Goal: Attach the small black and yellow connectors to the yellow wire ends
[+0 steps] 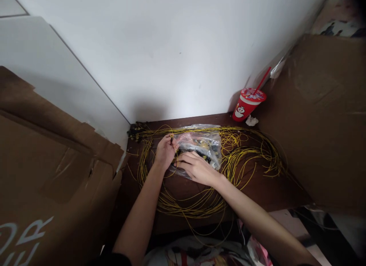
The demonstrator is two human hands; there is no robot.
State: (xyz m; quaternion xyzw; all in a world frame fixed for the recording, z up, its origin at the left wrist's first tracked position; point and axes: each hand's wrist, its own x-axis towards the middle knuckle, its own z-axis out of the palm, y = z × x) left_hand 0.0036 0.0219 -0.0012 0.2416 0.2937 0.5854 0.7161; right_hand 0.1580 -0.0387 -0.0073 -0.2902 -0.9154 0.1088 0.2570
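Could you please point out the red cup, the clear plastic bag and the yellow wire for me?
red cup (pixel 243 110): head view, on its printed side.
clear plastic bag (pixel 206 143): head view, its crinkled top.
yellow wire (pixel 251 151): head view, the coiled strands on the right.

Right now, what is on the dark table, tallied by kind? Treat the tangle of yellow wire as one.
Yellow wire tangle: 1
Clear plastic bag: 1
Red cup with straw: 1
Crumpled white scrap: 1
Hands at work: 2, left hand pinching a wire end, right hand on the bag
Total: 6
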